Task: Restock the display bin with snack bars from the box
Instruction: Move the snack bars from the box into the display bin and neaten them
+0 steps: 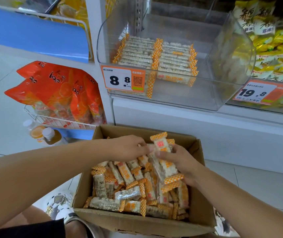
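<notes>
**A:** How do the bars handle? Talking about the small puffed-rice snack bars in clear wrappers with orange-checked crimped ends (128, 176), loose in the open brown cardboard box (147, 225).

**B:** Judging by looks: light, film wrapper probably slick, the rice core likely brittle if squeezed. The crimped ends are floppy, so no good for carrying several. Grip across the middle of the body, bars side by side as a bundle.

**A:** Right hand?

**B:** The right hand (182, 162) is above the box, toward its far right corner, fingers curled round a bundle of the same bars (164, 165). It holds several; exact count I can't tell. One bar sticks up at the top of the bundle, the rest angle down toward the box's near side.

**A:** Left?

**B:** The left hand (128, 148) is over the box's far edge, just left of the bundle. Fingertips are together at the bundle's upper end, pinching or steadying it; which bar, can't tell.

**A:** Where's the target?

**B:** The clear curved plastic display bin (171, 102) is on the white shelf above and behind the box. It holds two neat rows of those bars on its left side; its right side is bare. An orange-and-white price tag reading 8.8 (122, 79) is on its front left.

**A:** Risk?

**B:** Likely the bundle fanning out on the lift. Keep both hands on it.
</notes>
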